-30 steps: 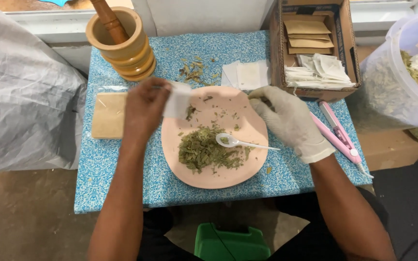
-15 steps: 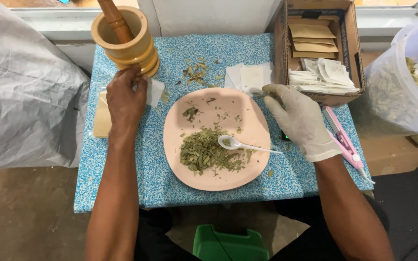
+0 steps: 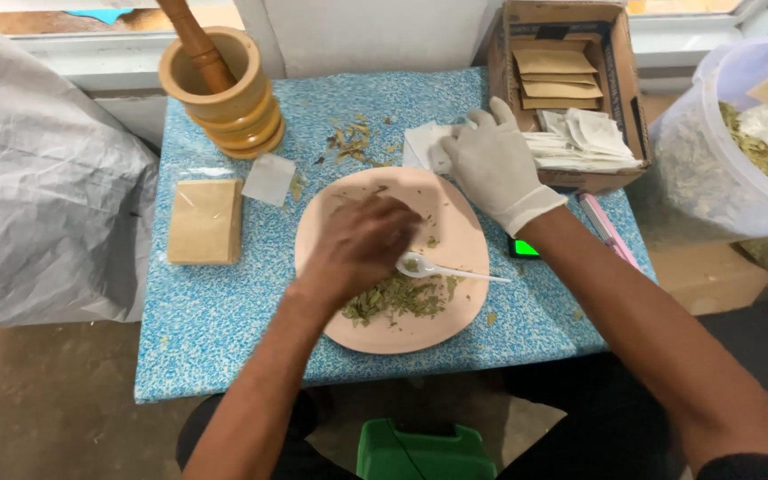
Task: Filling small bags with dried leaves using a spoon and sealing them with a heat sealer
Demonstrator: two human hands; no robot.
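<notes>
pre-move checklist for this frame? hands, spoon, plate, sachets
1. Left hand over the pink plate, above the dried herb pile: ok.
2. Left hand's grip on herbs: cannot tell, fingers curl downward.
3. White spoon lying on the plate, reachable beside the left hand: ok.
4. Gloved right hand on the white sachets at the plate's far edge: ok.
5. Single sachet separated: cannot tell, the glove covers them.
6. Cloth clean: not ok, herb scraps lie near the wooden mortar.

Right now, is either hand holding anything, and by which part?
Left hand lies over the pink plate; a grasp cannot be told. Gloved right hand rests its fingers on the white sachets, not clearly gripping.
</notes>
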